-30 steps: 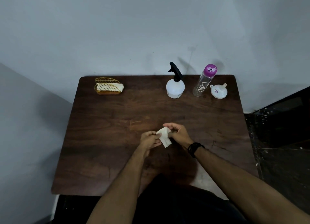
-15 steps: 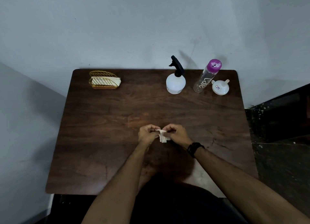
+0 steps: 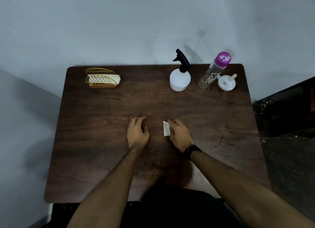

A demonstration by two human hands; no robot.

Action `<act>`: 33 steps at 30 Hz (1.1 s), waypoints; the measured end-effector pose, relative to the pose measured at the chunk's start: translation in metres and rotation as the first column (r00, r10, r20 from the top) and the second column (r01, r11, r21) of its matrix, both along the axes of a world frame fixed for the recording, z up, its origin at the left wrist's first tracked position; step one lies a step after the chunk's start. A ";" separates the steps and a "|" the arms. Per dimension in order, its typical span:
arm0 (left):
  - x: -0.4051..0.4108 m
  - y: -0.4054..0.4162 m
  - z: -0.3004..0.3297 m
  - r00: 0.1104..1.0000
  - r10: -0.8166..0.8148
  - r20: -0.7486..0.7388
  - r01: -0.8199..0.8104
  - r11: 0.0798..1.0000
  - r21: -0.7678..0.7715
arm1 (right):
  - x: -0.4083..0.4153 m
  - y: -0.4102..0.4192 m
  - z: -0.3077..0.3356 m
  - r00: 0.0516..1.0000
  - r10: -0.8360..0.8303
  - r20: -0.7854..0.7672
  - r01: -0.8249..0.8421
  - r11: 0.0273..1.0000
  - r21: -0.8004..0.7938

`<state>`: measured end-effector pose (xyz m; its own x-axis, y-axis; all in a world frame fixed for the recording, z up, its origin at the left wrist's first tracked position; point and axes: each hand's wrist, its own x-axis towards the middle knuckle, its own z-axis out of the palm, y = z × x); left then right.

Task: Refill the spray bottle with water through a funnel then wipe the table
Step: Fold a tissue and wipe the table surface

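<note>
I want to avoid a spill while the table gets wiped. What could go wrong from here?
A wide sweep of the right hand with the folded tissue could perhaps knock the tall water bottle, which looks top-heavy, or the funnel beside it. The small tissue may miss much of the table.

White spray bottle (image 3: 180, 79) with black trigger head upright at one o'clock on dark wooden counter (image 3: 102, 134), clear purple-capped water bottle (image 3: 213, 72) just right, white funnel (image 3: 226, 82) mouth-down beside it, folded white tissue (image 3: 166, 128) at centre under right hand (image 3: 179, 134)

Bare table (image 3: 105, 125) lies between the hands and spray bottle (image 3: 180, 79), funnel (image 3: 226, 82).
</note>
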<state>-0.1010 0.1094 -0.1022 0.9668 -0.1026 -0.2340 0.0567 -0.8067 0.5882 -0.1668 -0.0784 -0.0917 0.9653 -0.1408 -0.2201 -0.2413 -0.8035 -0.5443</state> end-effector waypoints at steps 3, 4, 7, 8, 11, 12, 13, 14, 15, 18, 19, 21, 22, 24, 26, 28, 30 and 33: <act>0.003 0.010 -0.012 0.990 -0.136 0.024 0.131 0.979 0.158 | -0.013 0.011 -0.005 0.992 0.121 -0.046 -0.125 0.988 -0.090; 0.004 0.013 -0.017 0.984 -0.175 0.044 0.164 0.966 0.199 | -0.016 0.014 -0.006 0.987 0.150 -0.053 -0.155 0.981 -0.113; 0.006 0.026 -0.033 0.950 -0.282 0.132 0.239 0.933 0.271 | -0.015 0.014 -0.006 0.973 0.222 -0.065 -0.230 0.959 -0.167; 0.007 0.030 -0.037 0.938 -0.316 0.142 0.266 0.920 0.290 | -0.011 0.011 -0.004 0.969 0.238 -0.064 -0.246 0.954 -0.173; 0.008 0.040 -0.043 0.908 -0.393 0.149 0.331 0.887 0.322 | 0.010 0.003 0.000 0.979 0.201 -0.023 -0.202 0.965 -0.168; 0.008 0.043 -0.044 0.902 -0.405 0.152 0.340 0.880 0.331 | 0.018 0.003 0.000 0.986 0.167 -0.007 -0.166 0.972 -0.166; 0.007 0.044 -0.045 0.898 -0.412 0.153 0.343 0.875 0.340 | 0.025 0.004 -0.001 0.990 0.138 0.005 -0.136 0.976 -0.170; 0.007 0.045 -0.045 0.897 -0.413 0.159 0.340 0.873 0.350 | 0.028 0.005 -0.003 0.993 0.118 0.019 -0.113 0.977 -0.178; 0.005 0.044 -0.045 0.894 -0.416 0.168 0.338 0.871 0.358 | 0.028 0.006 -0.005 0.994 0.106 0.037 -0.098 0.978 -0.186; 0.005 0.045 -0.044 0.888 -0.423 0.181 0.341 0.869 0.357 | 0.017 0.016 -0.012 0.989 0.134 0.059 -0.124 0.982 -0.142; 0.005 0.045 -0.043 0.888 -0.423 0.178 0.344 0.870 0.353 | 0.012 0.020 -0.013 0.987 0.158 0.041 -0.153 0.982 -0.111; 0.005 0.045 -0.042 0.888 -0.424 0.180 0.344 0.870 0.352 | 0.010 0.025 -0.011 0.986 0.164 -0.003 -0.164 0.986 -0.014; 0.005 0.046 -0.041 0.889 -0.421 0.179 0.342 0.872 0.350 | 0.013 0.025 -0.008 0.993 0.117 -0.027 -0.115 0.991 0.064; 0.004 0.046 -0.040 0.893 -0.414 0.175 0.338 0.875 0.345 | 0.022 0.018 -0.003 0.990 -0.072 -0.120 0.099 0.967 0.235; 0.005 0.046 -0.040 0.891 -0.420 0.172 0.345 0.872 0.346 | 0.033 0.007 -0.003 0.952 -0.273 -0.135 0.301 0.911 0.280; 0.007 0.046 -0.040 0.892 -0.417 0.172 0.344 0.875 0.339 | 0.045 -0.002 -0.002 0.935 -0.349 -0.058 0.353 0.903 0.246; 0.007 0.046 -0.039 0.895 -0.408 0.179 0.336 0.882 0.331 | 0.055 -0.004 -0.001 0.952 -0.301 0.055 0.289 0.944 0.157; 0.007 0.046 -0.041 0.897 -0.403 0.183 0.333 0.887 0.321 | 0.060 0.003 -0.007 0.966 -0.203 0.162 0.204 0.979 0.006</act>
<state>-0.0942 0.1556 -0.1434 0.9009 -0.4278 -0.0734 -0.3895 -0.8714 0.2982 -0.1067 -0.0752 -0.0983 0.9386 -0.3393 -0.0619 -0.3103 -0.7524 -0.5811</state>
